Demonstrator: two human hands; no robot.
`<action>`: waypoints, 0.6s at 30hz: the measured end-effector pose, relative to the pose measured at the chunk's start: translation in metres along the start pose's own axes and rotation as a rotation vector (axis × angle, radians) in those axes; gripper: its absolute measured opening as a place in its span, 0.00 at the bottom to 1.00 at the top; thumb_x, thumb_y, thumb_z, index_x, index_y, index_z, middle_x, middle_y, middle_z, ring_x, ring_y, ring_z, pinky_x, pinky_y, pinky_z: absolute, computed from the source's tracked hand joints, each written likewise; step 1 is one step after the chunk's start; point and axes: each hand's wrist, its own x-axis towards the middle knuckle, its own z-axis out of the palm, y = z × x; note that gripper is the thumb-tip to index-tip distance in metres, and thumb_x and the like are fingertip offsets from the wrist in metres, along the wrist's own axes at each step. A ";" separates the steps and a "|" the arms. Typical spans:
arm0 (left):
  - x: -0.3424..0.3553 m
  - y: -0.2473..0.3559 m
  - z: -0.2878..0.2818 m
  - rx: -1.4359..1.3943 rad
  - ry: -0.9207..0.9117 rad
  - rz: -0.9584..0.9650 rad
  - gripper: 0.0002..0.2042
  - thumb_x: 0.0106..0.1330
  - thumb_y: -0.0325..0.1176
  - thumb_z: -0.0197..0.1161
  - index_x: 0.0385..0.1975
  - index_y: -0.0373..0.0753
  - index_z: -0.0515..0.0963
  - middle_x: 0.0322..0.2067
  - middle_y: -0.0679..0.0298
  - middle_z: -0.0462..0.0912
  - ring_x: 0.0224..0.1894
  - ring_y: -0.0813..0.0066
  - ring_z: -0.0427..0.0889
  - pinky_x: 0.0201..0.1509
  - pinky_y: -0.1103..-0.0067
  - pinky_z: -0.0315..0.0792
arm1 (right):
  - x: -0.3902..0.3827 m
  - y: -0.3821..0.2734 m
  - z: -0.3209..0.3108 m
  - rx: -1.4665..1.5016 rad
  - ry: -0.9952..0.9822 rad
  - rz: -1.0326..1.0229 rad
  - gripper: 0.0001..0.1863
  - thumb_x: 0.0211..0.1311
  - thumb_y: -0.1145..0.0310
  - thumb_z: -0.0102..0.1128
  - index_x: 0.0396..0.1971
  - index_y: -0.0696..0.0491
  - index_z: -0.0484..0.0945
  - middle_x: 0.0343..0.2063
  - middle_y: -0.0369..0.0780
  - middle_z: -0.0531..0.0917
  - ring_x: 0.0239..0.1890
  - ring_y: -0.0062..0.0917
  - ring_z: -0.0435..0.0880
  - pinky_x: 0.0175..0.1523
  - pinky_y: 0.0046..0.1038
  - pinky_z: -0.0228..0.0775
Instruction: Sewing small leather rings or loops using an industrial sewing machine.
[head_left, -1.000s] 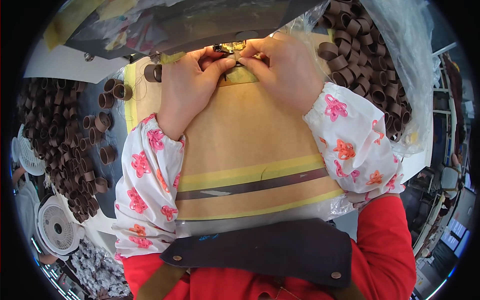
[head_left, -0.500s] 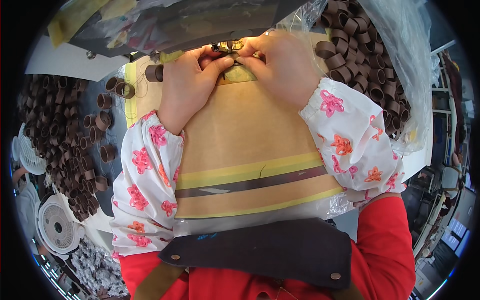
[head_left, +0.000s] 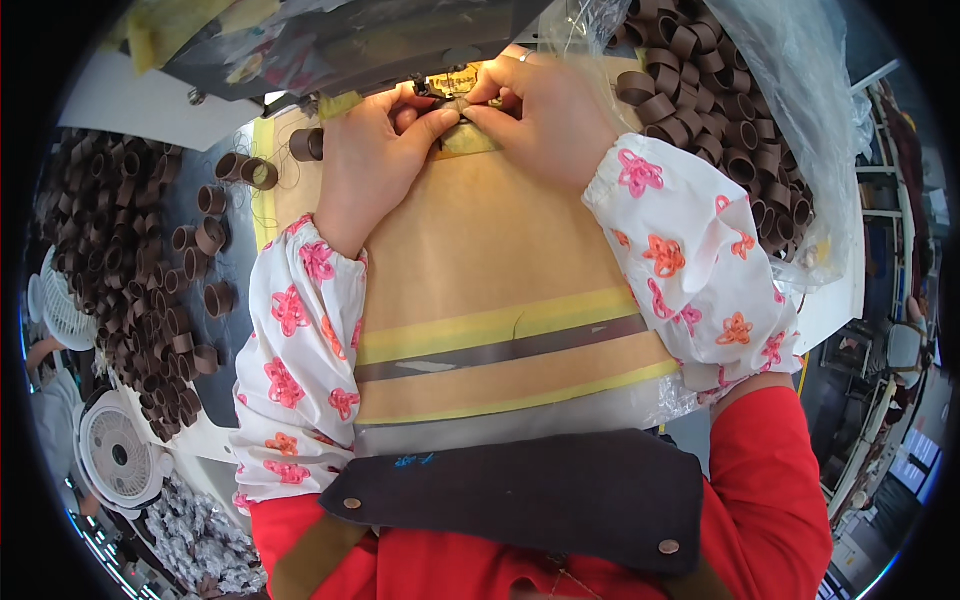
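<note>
Under the lit working parts of a sewing machine (head_left: 455, 82), my two hands meet at the far middle of the work surface. My left hand (head_left: 372, 160) is closed, its thumb and forefinger pinching the left side of a small brown piece (head_left: 455, 108). My right hand (head_left: 550, 125) pinches the same piece from the right. The fingertips cover most of it, so its full shape is hidden. One brown loop (head_left: 306, 145) lies just left of my left hand, with loose dark thread beside it.
Many brown loops (head_left: 130, 230) cover the left side. More loops (head_left: 725, 90) fill a clear plastic bag (head_left: 815, 120) at the right. The machine's dark body (head_left: 340, 50) overhangs the far side. Tan board (head_left: 490, 240) with yellow tape spans the middle. A white fan (head_left: 115, 455) stands lower left.
The view has shifted slightly. Both hands keep their pinch on the small brown piece below the machine, with only slight movement of the fingers.
</note>
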 end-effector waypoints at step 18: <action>-0.025 0.016 -0.010 -0.154 -0.066 0.198 0.06 0.58 0.31 0.58 0.25 0.35 0.77 0.16 0.62 0.74 0.17 0.75 0.70 0.26 0.81 0.63 | -0.018 -0.032 -0.017 0.296 -0.259 0.257 0.06 0.49 0.71 0.58 0.28 0.55 0.74 0.20 0.40 0.78 0.21 0.32 0.77 0.27 0.29 0.68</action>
